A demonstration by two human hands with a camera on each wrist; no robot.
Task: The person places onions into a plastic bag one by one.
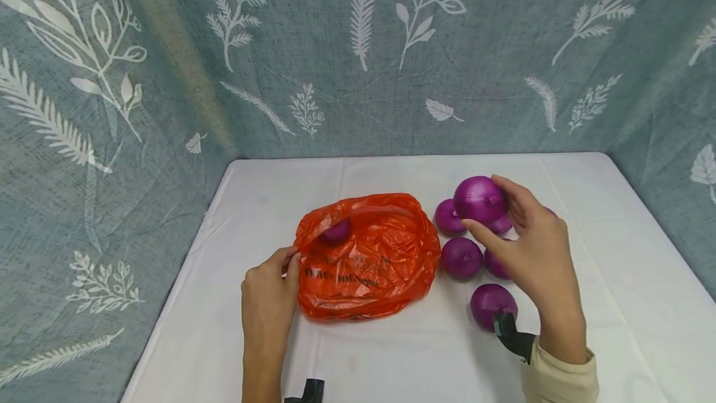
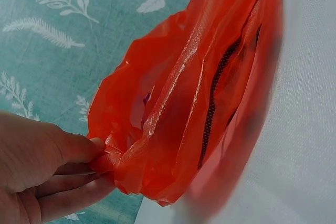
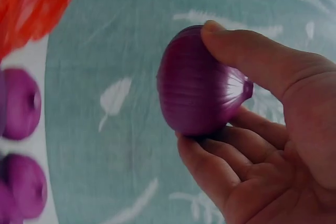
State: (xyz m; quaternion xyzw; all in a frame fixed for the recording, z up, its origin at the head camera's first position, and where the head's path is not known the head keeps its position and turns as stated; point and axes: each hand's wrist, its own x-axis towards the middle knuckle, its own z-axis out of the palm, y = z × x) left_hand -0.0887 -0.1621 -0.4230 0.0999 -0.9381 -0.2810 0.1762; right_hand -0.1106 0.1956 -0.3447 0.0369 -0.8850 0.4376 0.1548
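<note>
My left hand (image 1: 271,291) pinches the left edge of a crinkled red plastic bag (image 1: 386,260) with dark lettering. In the left wrist view the bag's mouth (image 2: 173,103) gapes beside my thumb and fingers. One purple onion (image 1: 337,232) shows inside the bag near its opening. Above the table on the right, my right hand (image 1: 539,247) holds a red onion (image 1: 480,199) between thumb and fingertips. The right wrist view shows that onion (image 3: 197,82) raised off the table, its pale, pointed end toward the palm.
Several more onions lie on the white table (image 1: 632,303) right of the bag, among them one onion (image 1: 462,259) beside it and another onion (image 1: 492,306) nearer the front. Some are partly hidden behind my right hand. A leaf-patterned cloth (image 1: 391,111) hangs behind the table.
</note>
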